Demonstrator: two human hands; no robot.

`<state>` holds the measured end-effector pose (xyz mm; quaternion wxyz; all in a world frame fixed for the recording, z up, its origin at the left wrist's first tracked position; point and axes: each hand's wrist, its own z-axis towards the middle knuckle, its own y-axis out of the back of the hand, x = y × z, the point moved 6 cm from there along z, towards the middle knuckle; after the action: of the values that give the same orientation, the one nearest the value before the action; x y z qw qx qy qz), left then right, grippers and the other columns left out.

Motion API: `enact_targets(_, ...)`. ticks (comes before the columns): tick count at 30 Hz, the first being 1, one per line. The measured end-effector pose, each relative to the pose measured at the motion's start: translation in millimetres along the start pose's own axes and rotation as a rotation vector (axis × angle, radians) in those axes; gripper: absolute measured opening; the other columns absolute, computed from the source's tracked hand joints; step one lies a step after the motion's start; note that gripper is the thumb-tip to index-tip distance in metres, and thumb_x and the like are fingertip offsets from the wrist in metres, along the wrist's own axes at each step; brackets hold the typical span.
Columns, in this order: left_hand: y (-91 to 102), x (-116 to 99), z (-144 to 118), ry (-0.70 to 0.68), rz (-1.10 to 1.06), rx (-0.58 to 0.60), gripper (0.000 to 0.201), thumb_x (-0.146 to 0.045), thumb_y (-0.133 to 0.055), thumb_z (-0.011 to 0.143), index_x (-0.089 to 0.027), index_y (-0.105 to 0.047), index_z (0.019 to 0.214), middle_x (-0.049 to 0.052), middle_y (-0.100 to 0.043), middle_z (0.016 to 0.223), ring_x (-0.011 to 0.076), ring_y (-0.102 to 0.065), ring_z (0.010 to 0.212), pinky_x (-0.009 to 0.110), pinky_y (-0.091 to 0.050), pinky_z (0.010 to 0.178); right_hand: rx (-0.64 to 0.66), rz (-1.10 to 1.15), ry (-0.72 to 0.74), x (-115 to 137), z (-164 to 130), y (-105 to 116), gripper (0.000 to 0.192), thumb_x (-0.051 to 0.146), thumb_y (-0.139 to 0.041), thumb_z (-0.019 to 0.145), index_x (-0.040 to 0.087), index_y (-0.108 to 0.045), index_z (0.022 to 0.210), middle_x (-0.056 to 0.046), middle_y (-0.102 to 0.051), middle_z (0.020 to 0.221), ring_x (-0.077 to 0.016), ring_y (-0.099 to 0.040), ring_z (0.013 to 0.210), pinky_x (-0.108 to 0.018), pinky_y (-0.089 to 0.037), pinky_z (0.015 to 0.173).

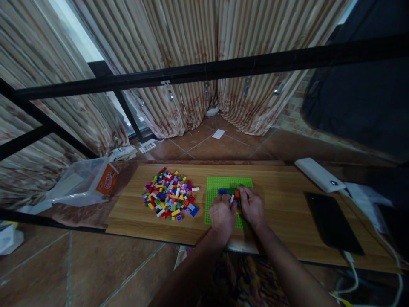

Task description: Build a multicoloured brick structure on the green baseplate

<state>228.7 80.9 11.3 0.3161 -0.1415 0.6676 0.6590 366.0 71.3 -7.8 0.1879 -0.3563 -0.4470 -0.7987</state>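
Note:
A bright green studded baseplate (212,182) lies on the wooden board, partly covered by both hands. Blue (222,192) and dark green bricks (230,191) form a row on it, with an orange-red brick (237,194) at the row's right end. My left hand (221,214) is closed over the plate, a small white brick (231,198) at its fingertips. From the right, my right hand (253,206) is closed with its fingers against the orange-red brick. Darker bricks between the hands are mostly hidden by the fingers.
A pile of mixed coloured bricks (171,194) lies left of the plate. Farther left stands a clear plastic box (83,181) with an orange label. To the right are a black tablet (332,221) with a cable and a white power bank-like device (319,175). A black rail (204,70) crosses ahead.

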Motion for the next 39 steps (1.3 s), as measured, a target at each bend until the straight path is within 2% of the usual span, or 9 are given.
enact_targets(9,-0.3,1,-3,-0.023,-0.041,-0.016,0.017,-0.027,-0.06,0.083,-0.021,-0.065,0.098,0.009,-0.067,0.087,0.0247,-0.061,0.091,0.034,-0.044,0.08,0.019,-0.012,-0.003,-1,0,-1,0.049,0.047,-0.03,0.095,0.018,-0.069,0.091,-0.01,-0.068,0.091,-0.0217,-0.062,0.086,-0.034,-0.047,0.081)
enact_targets(14,10.7,1,-16,-0.042,-0.115,-0.013,0.016,-0.028,-0.054,0.086,-0.022,-0.064,0.098,0.007,-0.067,0.092,0.0212,-0.061,0.088,0.031,-0.045,0.08,0.013,-0.016,-0.007,-3,-1,0,0.049,0.047,-0.031,0.095,0.017,-0.069,0.094,-0.011,-0.069,0.096,-0.0227,-0.062,0.092,-0.035,-0.046,0.086)
enact_targets(18,23.1,9,-34,-0.062,-0.185,0.001,0.02,-0.026,-0.049,0.088,-0.021,-0.061,0.103,0.006,-0.066,0.097,0.0177,-0.061,0.085,0.028,-0.047,0.077,0.016,-0.037,-0.018,-4,-2,1,0.048,0.048,-0.032,0.093,0.017,-0.07,0.094,-0.01,-0.07,0.095,-0.0223,-0.063,0.089,-0.035,-0.047,0.084)
enact_targets(23,38.5,37,-60,-0.063,-0.225,0.007,0.017,-0.023,-0.049,0.088,-0.022,-0.06,0.1,0.005,-0.065,0.094,0.0158,-0.062,0.083,0.026,-0.048,0.074,0.028,-0.044,-0.043,-7,-3,1,0.048,0.048,-0.034,0.092,0.017,-0.07,0.095,-0.01,-0.07,0.097,-0.0231,-0.064,0.092,-0.036,-0.047,0.086)
enact_targets(27,60.0,68,-78,-0.059,-0.223,0.003,0.014,-0.023,-0.047,0.09,-0.023,-0.058,0.099,0.004,-0.066,0.095,0.016,-0.063,0.087,0.027,-0.048,0.076,0.016,-0.031,-0.043,-13,-4,0,0.046,0.049,-0.037,0.091,0.017,-0.07,0.094,-0.011,-0.07,0.099,-0.0241,-0.063,0.093,-0.038,-0.047,0.087)
enact_targets(32,92.8,107,-87,-0.03,-0.173,-0.106,0.012,-0.025,-0.042,0.093,-0.022,-0.053,0.099,0.004,-0.066,0.088,0.0158,-0.064,0.08,0.026,-0.048,0.07,-0.004,0.003,-0.068,-19,-3,3,0.041,0.049,-0.046,0.087,0.016,-0.07,0.094,-0.011,-0.07,0.097,-0.0238,-0.064,0.088,-0.038,-0.049,0.083)
enact_targets(35,101.4,125,-83,-0.021,-0.114,-0.156,0.011,-0.026,-0.041,0.094,-0.022,-0.051,0.099,0.002,-0.065,0.083,0.0151,-0.064,0.073,0.025,-0.047,0.065,-0.049,-0.004,-0.023,4,-1,10,0.039,0.047,-0.048,0.087,0.016,-0.069,0.098,-0.011,-0.069,0.095,-0.0231,-0.064,0.084,-0.038,-0.05,0.08)
enact_targets(37,101.2,132,-79,-0.026,-0.095,-0.161,0.011,-0.027,-0.041,0.095,-0.022,-0.05,0.099,0.001,-0.064,0.078,0.0145,-0.064,0.069,0.024,-0.046,0.062,-0.079,-0.011,0.067,35,-4,12,0.036,0.045,-0.049,0.088,0.017,-0.068,0.1,-0.01,-0.068,0.097,-0.022,-0.063,0.084,-0.038,-0.05,0.08)
enact_targets(39,99.5,136,-76,-0.03,-0.089,-0.17,0.011,-0.028,-0.041,0.095,-0.022,-0.049,0.1,0.0,-0.064,0.077,0.0143,-0.064,0.067,0.024,-0.046,0.061,-0.006,0.029,0.169,70,-13,1,0.03,0.041,-0.05,0.088,0.019,-0.066,0.102,-0.009,-0.067,0.099,-0.0224,-0.061,0.094,-0.039,-0.049,0.087)
